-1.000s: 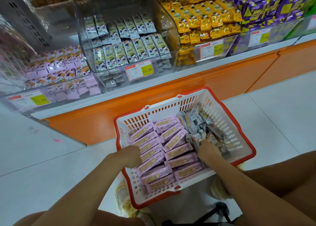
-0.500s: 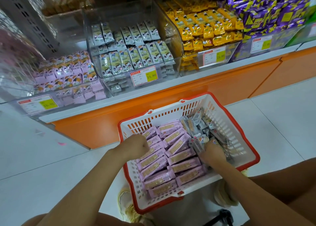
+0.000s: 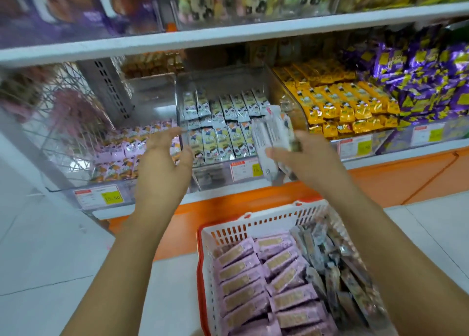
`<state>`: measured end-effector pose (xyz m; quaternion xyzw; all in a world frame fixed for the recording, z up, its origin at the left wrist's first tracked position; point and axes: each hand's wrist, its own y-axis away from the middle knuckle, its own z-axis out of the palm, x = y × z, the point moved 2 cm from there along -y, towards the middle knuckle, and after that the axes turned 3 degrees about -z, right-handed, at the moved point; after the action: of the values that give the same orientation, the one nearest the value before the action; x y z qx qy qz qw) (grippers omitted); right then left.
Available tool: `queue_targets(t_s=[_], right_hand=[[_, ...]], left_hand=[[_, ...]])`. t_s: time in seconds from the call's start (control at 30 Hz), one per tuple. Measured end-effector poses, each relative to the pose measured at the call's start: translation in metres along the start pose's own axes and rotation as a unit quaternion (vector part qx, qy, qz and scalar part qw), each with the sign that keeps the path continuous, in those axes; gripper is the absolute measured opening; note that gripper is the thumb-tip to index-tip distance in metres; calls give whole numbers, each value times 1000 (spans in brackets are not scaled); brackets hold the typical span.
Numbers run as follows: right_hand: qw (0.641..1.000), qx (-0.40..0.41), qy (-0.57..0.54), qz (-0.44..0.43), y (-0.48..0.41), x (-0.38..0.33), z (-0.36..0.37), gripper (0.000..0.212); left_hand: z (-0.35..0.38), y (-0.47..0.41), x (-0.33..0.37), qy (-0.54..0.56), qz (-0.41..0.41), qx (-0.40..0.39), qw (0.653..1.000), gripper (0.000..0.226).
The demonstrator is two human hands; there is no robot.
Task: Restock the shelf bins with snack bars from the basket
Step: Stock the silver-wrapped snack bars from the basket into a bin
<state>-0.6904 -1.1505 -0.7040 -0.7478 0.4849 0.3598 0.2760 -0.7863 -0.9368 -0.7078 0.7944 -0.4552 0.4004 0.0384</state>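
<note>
My right hand (image 3: 308,159) grips a bunch of grey-white snack bars (image 3: 272,137) and holds it up in front of the clear middle bin (image 3: 218,173), which has rows of the same grey-white bars. Beside it my left hand (image 3: 162,165) is raised with its fingers spread and relaxed, holding nothing, in front of the bin's left wall. The white basket with a red rim (image 3: 256,222) stands on the floor below. It contains pink bars (image 3: 256,285) on the left and grey bars (image 3: 335,267) on the right.
A bin of pink and orange bars (image 3: 121,155) sits to the left, yellow bars (image 3: 340,107) and purple packs (image 3: 426,81) to the right. A white upper shelf (image 3: 228,34) runs above. The orange base (image 3: 396,180) fronts the white floor.
Both hands left the basket and rose to the shelf. My right hand came up with a bunch of grey-white bars. The camera tilted up toward the bins.
</note>
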Motion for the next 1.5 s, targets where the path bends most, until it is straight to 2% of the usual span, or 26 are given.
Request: queue_targets(t_s=[0.1,0.23,0.37,0.43,0.53,0.7,0.8,0.9,1.03,1.2,1.37,1.5], right_hand=[[1000,-2,26,3,-59,-29,13,47],[998,-9,48,38,-133,-47,41,44],[985,-22,165,43,-182,-60,71,32],[969,-56,239,31,-195,-67,85,37],[960,-84,266,35,-208,-69,95,60],[956,-44,275,93,-217,-47,83,63],[954,-25,292,59,-216,-40,87,63],[967,-60,247,19,-211,-43,91,66],[973,-105,193,-66,-198,-45,73,58],[958,-190,185,-104,-192,-29,62,78],[939,-163,271,-134,-200,-22,74,104],[939,-130,284,-146,-202,-20,82,105]], left_hand=[[11,-6,-2,-36,12,-19,999,46],[16,-7,-6,-27,13,-20,999,47],[19,-9,-8,-12,16,-16,1000,46],[19,-10,-9,-1,13,-20,1000,44],[19,-12,-9,7,16,-19,1000,44],[20,-13,-11,11,20,-17,1000,43],[20,-13,-10,2,18,-12,1000,43],[21,-13,-9,6,8,-13,1000,42],[21,-13,-6,14,7,-13,1000,42],[20,-12,-5,18,5,-16,1000,42],[20,-12,-3,15,-5,-19,1000,42],[20,-12,-3,12,0,-16,1000,42]])
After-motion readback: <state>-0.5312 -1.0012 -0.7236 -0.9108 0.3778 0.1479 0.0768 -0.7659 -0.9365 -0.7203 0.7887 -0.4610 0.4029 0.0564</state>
